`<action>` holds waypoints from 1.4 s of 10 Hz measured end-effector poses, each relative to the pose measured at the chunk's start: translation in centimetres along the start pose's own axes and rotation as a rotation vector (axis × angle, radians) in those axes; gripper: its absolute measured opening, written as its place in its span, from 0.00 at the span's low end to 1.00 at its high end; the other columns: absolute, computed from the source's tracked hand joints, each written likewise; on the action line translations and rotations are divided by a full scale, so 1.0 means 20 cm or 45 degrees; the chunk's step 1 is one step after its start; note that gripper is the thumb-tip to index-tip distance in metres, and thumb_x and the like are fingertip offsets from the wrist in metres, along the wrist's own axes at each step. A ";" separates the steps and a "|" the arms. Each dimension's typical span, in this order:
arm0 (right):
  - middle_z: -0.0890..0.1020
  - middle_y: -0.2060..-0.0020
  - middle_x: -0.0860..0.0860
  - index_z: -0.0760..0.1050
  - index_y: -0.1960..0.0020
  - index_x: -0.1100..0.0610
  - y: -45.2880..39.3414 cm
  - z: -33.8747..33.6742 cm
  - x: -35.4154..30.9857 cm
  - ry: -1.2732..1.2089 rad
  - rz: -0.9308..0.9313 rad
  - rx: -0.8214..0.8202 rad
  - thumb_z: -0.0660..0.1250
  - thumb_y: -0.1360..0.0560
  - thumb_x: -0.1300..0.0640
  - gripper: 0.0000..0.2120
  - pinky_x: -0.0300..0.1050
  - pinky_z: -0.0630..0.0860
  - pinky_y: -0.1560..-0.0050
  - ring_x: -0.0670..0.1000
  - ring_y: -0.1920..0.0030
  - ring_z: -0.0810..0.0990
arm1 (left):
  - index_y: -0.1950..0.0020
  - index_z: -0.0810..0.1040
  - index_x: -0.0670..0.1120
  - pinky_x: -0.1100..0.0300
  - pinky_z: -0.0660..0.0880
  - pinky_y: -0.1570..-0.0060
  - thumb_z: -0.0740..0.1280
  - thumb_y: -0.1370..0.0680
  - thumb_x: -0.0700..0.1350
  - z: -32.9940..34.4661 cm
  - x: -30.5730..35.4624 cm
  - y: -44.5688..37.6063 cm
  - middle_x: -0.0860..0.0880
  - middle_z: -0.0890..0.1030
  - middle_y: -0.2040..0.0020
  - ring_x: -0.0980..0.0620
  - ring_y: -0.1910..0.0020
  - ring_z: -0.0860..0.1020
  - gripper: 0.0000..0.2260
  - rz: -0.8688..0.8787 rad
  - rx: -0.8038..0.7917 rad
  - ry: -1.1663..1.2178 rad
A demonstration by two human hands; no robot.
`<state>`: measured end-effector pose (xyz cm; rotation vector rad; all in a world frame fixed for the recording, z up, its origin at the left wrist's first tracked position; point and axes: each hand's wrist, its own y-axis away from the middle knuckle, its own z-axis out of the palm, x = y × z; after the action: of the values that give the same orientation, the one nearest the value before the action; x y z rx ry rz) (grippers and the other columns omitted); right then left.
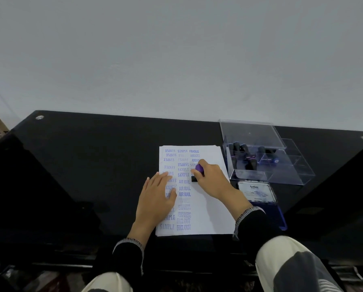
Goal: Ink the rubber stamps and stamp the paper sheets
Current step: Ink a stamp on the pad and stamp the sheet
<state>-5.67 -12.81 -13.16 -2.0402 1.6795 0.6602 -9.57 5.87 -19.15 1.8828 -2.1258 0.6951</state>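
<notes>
Knees [298,268] sit under the table [92,165] edge; left hand [157,199] lies flat on the sheets [210,207], apparently to stop slip, while right hand [213,179] grips the stamp [197,172] pressed onto the third column, ink pad [266,207] just right.

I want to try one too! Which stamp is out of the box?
The purple-handled stamp gripped by the right hand, pressed on the paper. The others stand inside the clear box.

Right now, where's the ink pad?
Head view: the open ink pad lies on the black table, right of the paper sheets, just in front of the clear stamp box, beside the right hand's wrist.
</notes>
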 end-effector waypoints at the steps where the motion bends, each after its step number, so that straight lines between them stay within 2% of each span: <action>1: 0.73 0.57 0.49 0.65 0.49 0.55 -0.03 -0.02 -0.01 -0.015 0.009 -0.047 0.59 0.19 0.52 0.07 0.31 0.63 0.67 0.43 0.66 0.70 | 0.25 0.64 0.52 0.60 0.43 0.27 0.59 0.19 0.55 0.00 0.00 0.00 0.55 0.63 0.24 0.55 0.24 0.57 0.23 0.000 0.001 0.003; 2: 0.73 0.57 0.49 0.66 0.49 0.55 -0.01 -0.01 0.00 -0.041 0.003 -0.029 0.59 0.19 0.52 0.06 0.31 0.64 0.67 0.45 0.65 0.71 | 0.26 0.64 0.52 0.60 0.43 0.27 0.59 0.19 0.55 -0.01 0.00 0.00 0.55 0.64 0.25 0.55 0.24 0.57 0.23 0.001 0.001 -0.001; 4: 0.76 0.60 0.51 0.67 0.50 0.57 0.02 0.03 0.03 -0.074 -0.017 0.031 0.59 0.19 0.51 0.09 0.40 0.71 0.63 0.49 0.64 0.73 | 0.26 0.64 0.52 0.61 0.43 0.28 0.59 0.19 0.55 -0.01 0.00 0.00 0.55 0.63 0.24 0.55 0.24 0.57 0.22 0.002 -0.008 -0.001; 6: 0.73 0.60 0.48 0.65 0.49 0.55 -0.01 0.00 0.01 -0.056 0.017 -0.013 0.59 0.19 0.51 0.07 0.33 0.66 0.66 0.46 0.65 0.72 | 0.26 0.65 0.52 0.60 0.45 0.27 0.59 0.19 0.55 -0.01 0.01 0.00 0.55 0.64 0.25 0.55 0.24 0.58 0.22 -0.001 -0.009 0.025; 7: 0.75 0.60 0.49 0.67 0.49 0.56 0.00 0.02 0.01 -0.072 0.005 0.031 0.59 0.19 0.51 0.08 0.37 0.70 0.65 0.47 0.64 0.73 | 0.26 0.65 0.51 0.58 0.46 0.26 0.59 0.19 0.55 -0.01 0.00 0.00 0.54 0.64 0.25 0.54 0.24 0.58 0.22 0.008 -0.006 0.024; 12: 0.75 0.56 0.49 0.66 0.48 0.54 0.00 0.02 0.01 -0.100 0.028 0.010 0.59 0.19 0.51 0.07 0.34 0.69 0.65 0.47 0.63 0.74 | 0.26 0.65 0.52 0.60 0.45 0.27 0.59 0.20 0.55 -0.01 0.00 0.00 0.54 0.64 0.25 0.55 0.24 0.58 0.23 -0.001 -0.005 0.020; 14: 0.77 0.57 0.48 0.65 0.49 0.53 0.06 0.08 0.04 -0.066 -0.034 0.140 0.59 0.19 0.49 0.08 0.38 0.73 0.61 0.48 0.61 0.75 | 0.26 0.64 0.52 0.59 0.46 0.26 0.59 0.19 0.55 -0.01 0.00 0.00 0.55 0.64 0.25 0.55 0.24 0.57 0.22 0.000 -0.018 0.023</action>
<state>-6.95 -12.71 -14.94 -1.9490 1.6198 0.5938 -9.55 5.96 -18.99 1.8622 -2.1138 0.6926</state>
